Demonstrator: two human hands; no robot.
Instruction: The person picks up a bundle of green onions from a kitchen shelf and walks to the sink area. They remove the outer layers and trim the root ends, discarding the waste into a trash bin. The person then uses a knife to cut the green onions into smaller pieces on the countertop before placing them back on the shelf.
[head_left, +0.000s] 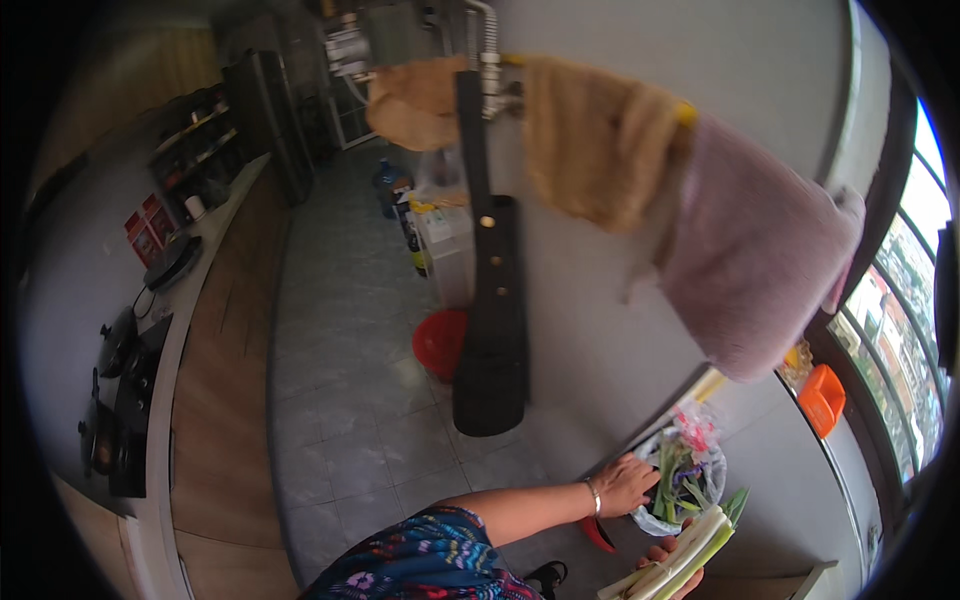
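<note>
My right hand (658, 553) holds a bundle of pale leek-like stalks (675, 551) at the bottom of the view, with green leaf ends at the upper right. My left hand (624, 486), a bracelet at its wrist, reaches to the near edge of a clear plastic bag (651, 523). Its fingertips are partly hidden there, and whether they grip anything is unclear. Inside the bag lie green leaf trimmings (673, 484) and crumpled plastic printed red (699, 433). Below my left wrist shows a red object (600, 534), mostly covered.
A black strap-like piece with gold studs (489, 315) hangs mid-view. Towels (757, 240) hang along the wall at right. A red basin (436, 341) stands on the tiled floor. The left counter bears a stove (142, 420) with pans. An orange container (822, 401) sits by the window.
</note>
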